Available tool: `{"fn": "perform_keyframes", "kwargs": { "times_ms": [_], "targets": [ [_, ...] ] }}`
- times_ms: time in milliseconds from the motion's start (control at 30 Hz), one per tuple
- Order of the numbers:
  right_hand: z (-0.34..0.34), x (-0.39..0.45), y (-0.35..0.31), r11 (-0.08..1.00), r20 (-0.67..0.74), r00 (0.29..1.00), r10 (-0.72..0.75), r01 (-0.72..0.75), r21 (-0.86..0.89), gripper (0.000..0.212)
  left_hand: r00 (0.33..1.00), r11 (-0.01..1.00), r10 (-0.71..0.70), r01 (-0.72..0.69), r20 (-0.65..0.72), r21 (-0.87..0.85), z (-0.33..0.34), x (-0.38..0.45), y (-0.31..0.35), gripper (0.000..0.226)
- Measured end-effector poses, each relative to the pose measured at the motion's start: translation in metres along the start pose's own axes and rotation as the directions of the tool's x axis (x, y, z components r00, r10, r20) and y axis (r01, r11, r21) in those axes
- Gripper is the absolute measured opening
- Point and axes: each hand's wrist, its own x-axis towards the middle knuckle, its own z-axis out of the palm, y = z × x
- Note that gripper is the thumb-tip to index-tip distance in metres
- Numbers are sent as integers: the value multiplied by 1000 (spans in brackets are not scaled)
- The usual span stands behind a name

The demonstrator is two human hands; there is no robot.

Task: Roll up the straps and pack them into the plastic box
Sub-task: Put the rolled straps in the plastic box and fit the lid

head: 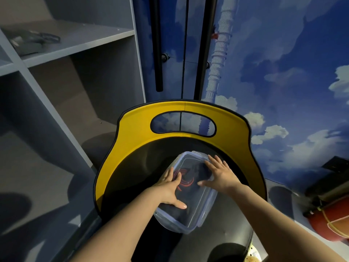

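A clear plastic box with a bluish lid lies on the black seat of a yellow-backed chair. Through the lid I see rolled straps, dark with red-orange lines. My left hand lies flat on the lid's left side, fingers straight and thumb spread toward me. My right hand lies flat on the lid's right side, fingers spread toward the far corner. Both palms press on the lid.
Grey open shelving stands to the left, with a dark object on an upper shelf. Behind the chair is a wall with a blue sky and cloud print. A red and orange object sits at the right on the floor.
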Motion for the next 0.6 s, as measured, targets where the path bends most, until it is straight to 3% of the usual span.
{"fn": "perform_keyframes", "kwargs": {
  "times_ms": [133, 300, 400, 500, 600],
  "targets": [
    [6, 1, -1, 988, 56, 996, 65, -72, 134, 92, 996, 991, 84, -87, 35, 103, -22, 5, -18, 112],
    [24, -7, -20, 957, -36, 974, 223, -212, 200, 87, 993, 991, 60, -46, -104, 129, -35, 8, -29, 106],
    [25, -9, -32, 921, -64, 945, 322, -296, 253, 85, 959, 994, -107, 98, -262, -49, -30, 3, -38, 103],
    [27, -12, -44, 904, -106, 910, 400, -373, 207, 81, 861, 934, -327, 231, -388, -274, -18, -4, -41, 93],
    [24, -17, -51, 913, -135, 905, 404, -389, 125, 72, 772, 880, -454, 312, -445, -357, -5, -6, -32, 77]
  ]
}}
